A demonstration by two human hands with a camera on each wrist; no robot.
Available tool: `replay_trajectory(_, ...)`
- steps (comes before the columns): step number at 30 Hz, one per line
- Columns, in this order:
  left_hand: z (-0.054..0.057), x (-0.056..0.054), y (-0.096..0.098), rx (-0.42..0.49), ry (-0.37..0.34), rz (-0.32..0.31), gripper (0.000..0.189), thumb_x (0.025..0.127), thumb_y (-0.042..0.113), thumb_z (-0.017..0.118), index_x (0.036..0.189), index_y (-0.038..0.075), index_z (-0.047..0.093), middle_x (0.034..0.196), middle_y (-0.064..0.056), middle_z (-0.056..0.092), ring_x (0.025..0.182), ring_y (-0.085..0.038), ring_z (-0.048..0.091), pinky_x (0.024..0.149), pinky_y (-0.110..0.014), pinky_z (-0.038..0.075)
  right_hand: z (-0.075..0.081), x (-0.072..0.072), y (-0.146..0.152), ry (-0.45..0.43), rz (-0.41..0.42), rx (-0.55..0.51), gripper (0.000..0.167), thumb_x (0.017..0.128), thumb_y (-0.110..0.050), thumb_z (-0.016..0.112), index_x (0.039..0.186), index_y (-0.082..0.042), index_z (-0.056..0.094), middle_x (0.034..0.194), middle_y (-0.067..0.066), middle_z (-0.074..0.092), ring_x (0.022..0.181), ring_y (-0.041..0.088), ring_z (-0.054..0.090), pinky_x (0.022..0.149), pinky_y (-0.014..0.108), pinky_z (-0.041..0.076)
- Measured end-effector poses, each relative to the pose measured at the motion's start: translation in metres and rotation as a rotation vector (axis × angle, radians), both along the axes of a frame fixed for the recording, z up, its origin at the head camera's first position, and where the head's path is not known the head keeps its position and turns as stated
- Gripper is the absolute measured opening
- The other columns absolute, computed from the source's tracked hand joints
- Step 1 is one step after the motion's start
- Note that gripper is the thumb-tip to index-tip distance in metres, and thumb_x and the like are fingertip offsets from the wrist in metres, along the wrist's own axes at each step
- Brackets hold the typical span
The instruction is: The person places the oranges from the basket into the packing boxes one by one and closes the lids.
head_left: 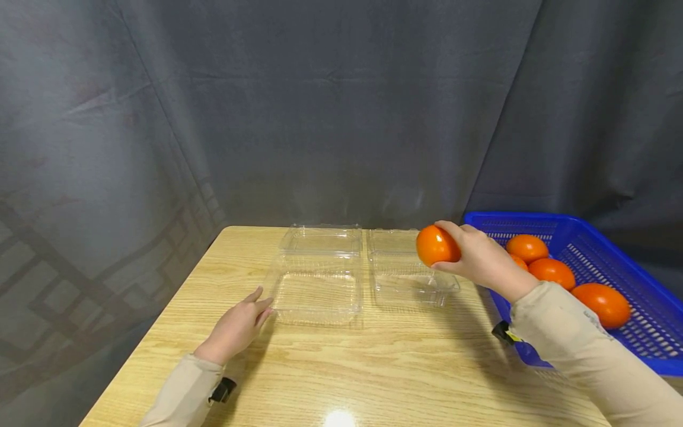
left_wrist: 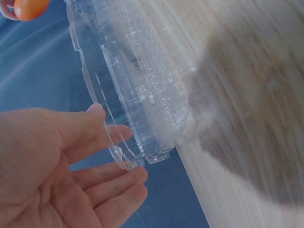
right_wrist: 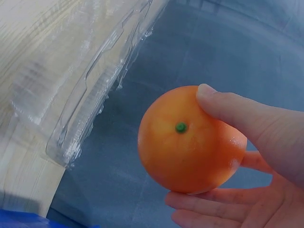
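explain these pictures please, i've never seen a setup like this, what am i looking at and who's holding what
No robot here: these are a person's two bare hands. The widest picture comes from a camera worn on the head, looking forward and down; the other two come from a camera on each wrist.

On the wooden table are two clear plastic containers, lids open. The left hand touches the edge of the left container. The right hand holds an orange in the air, near the right container. At the right, a blue basket holds more oranges.
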State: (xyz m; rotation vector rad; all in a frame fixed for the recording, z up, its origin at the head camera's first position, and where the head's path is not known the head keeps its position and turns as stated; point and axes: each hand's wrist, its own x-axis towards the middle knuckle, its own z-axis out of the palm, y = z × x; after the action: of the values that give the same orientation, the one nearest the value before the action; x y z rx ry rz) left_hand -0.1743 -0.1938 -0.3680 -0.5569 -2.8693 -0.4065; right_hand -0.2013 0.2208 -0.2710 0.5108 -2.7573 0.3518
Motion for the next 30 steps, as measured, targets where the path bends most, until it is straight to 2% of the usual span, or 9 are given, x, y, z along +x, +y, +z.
replay_trajectory(9, 0.000, 0.000, 0.000, 0.002, -0.003, -0.001, 0.031, 0.091, 0.012, 0.059, 0.116, -0.005, 0.063, 0.128, -0.034, 0.051, 0.100, -0.040, 0.064, 0.067, -0.034, 0.054, -0.003, -0.001, -0.008, -0.021, 0.029, -0.031, 0.070, 0.070, -0.026, 0.082, 0.128, -0.006, 0.047, 0.102, 0.028, 0.061, 0.084, 0.038, 0.063, 0.072, 0.053, 0.053)
replay_trajectory(22, 0.000, -0.001, 0.000, 0.007, 0.003, -0.002, 0.030, 0.091, 0.012, 0.059, 0.116, -0.005, 0.063, 0.127, -0.035, 0.051, 0.097, -0.040, 0.065, 0.062, -0.030, 0.050, -0.011, -0.004, -0.017, 0.026, 0.056, -0.030, 0.070, 0.068, -0.027, 0.083, 0.126, -0.003, 0.050, 0.098, 0.025, 0.064, 0.083, 0.037, 0.063, 0.072, 0.052, 0.052)
replay_trajectory(30, -0.001, 0.000, 0.000, 0.004, -0.012, 0.004, 0.031, 0.091, 0.013, 0.059, 0.117, -0.004, 0.063, 0.129, -0.035, 0.050, 0.092, -0.039, 0.066, 0.060, -0.028, 0.048, -0.016, -0.005, -0.024, -0.010, 0.069, -0.058, 0.071, 0.069, -0.027, 0.083, 0.128, -0.005, 0.050, 0.113, 0.027, 0.061, 0.092, 0.038, 0.064, 0.078, 0.052, 0.053)
